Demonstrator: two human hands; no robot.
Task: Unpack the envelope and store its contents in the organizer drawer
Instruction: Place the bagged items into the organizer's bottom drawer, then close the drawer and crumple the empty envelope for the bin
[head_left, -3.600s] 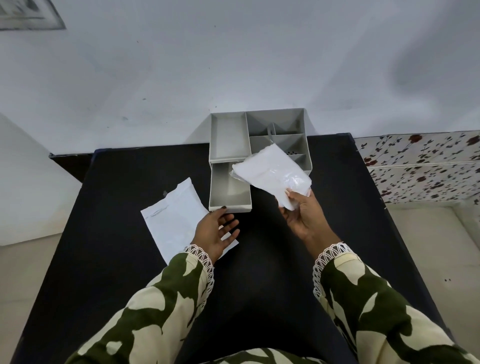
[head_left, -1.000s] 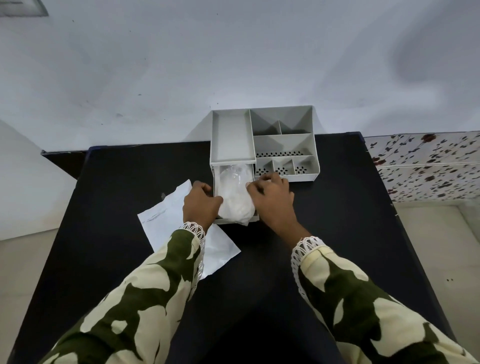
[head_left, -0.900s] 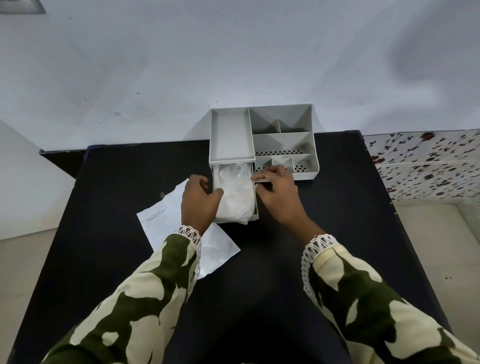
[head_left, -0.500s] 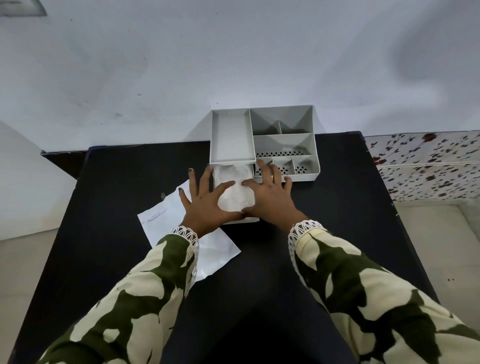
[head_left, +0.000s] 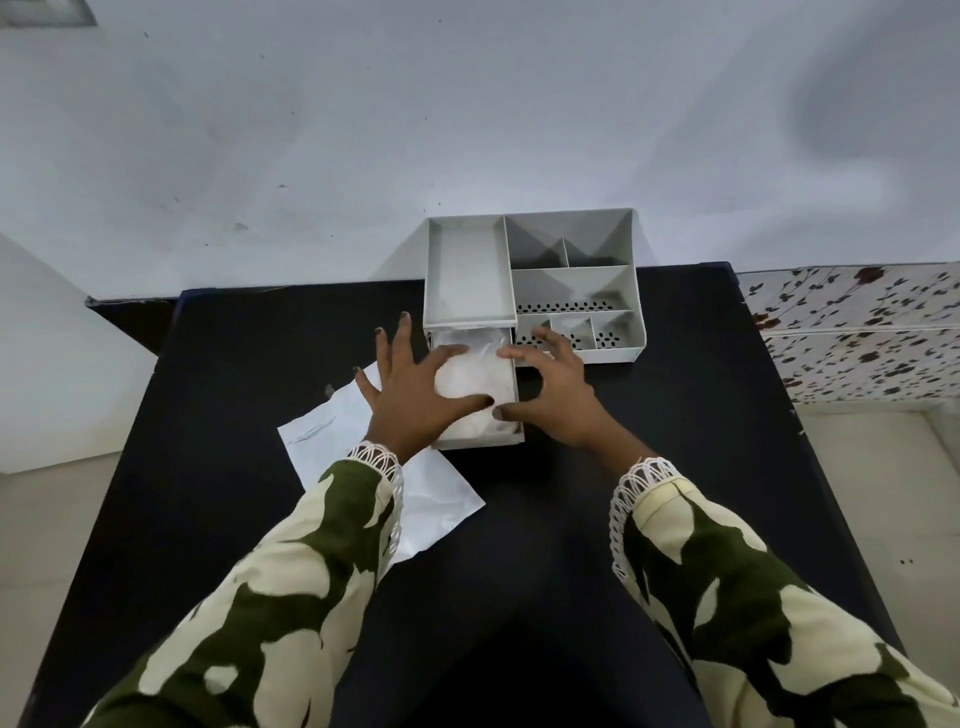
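At frame centre, the left hand (head_left: 410, 400) and right hand (head_left: 558, 397), fingers spread flat, press a white plastic packet (head_left: 475, 382) into the pulled-out organizer drawer (head_left: 480, 441); the envelope (head_left: 332, 431) lies lower left.

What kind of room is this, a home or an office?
Probably a plain room in a home, though that is a guess: a black table against a bare pale wall, a grey desk organizer, and floral-patterned tiles beside the table.

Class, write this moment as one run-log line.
step: stow packet | drawer: open | packet: in drawer | left hand: spread on packet | right hand: spread on packet | envelope: on table
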